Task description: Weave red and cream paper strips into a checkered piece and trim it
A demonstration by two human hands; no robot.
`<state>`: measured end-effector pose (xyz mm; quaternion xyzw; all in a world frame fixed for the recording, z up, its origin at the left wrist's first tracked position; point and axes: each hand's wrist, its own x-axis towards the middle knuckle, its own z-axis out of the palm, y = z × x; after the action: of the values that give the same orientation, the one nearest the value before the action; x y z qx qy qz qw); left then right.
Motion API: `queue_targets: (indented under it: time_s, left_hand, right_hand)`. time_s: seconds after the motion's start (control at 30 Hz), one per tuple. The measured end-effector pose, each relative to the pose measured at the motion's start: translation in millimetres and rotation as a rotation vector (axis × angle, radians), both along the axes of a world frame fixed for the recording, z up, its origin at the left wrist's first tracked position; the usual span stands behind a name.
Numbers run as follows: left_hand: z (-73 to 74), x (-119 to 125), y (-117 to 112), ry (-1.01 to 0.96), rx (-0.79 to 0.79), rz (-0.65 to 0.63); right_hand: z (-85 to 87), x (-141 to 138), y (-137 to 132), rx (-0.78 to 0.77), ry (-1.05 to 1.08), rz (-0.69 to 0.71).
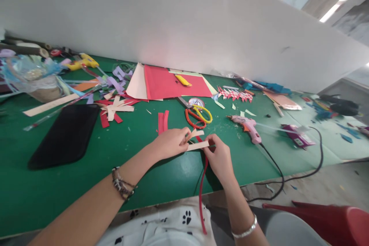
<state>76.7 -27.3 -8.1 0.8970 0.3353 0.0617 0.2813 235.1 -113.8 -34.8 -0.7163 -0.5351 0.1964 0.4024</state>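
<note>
My left hand (175,142) is closed, its fingertips pinching a cream paper strip (198,145) that reaches across toward my other hand. A second cream end sticks up, folded, by the left fingertips. My right hand (218,156) is closed at the strip's other end, thumb and finger pinching it where a red paper strip (203,178) crosses. That red strip hangs down past the table edge onto my lap. Just beyond my hands lie scissors (198,114) with red and yellow handles. Two short red strips (163,122) lie beyond my left wrist.
A pink glue gun (249,127) lies right, its cord running over the table edge. A yellow cutter (183,80) rests on red paper (161,84) at the back. Left are a black phone-like slab (65,134) and piled cream and red strips (117,108). A woven red-white strip (235,94) lies back right.
</note>
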Motion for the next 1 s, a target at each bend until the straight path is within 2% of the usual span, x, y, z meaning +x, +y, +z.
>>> queue_targets:
  time_s: [0.17, 0.53, 0.73, 0.9, 1.0]
  left_hand:
    - [3.2, 11, -10, 0.116, 0.14, 0.071]
    - [-9.8, 22, -14, 0.186, 0.332, 0.133]
    - [-11.9, 20, -13, 0.183, 0.367, 0.128]
    - [-9.2, 19, -13, 0.193, 0.347, 0.141]
    - [-7.9, 19, -14, 0.185, 0.332, 0.171]
  right_hand:
    - [-0.9, 1, -1, 0.01, -0.009, 0.025]
    - [3.0, 2, 1, 0.023, 0.097, 0.06]
    - [4.6, 4, 8, -0.013, 0.116, 0.14]
    - [7.0, 3, 22, -0.032, 0.052, 0.183]
    - [8.3, 4, 29, -0.069, 0.187, 0.261]
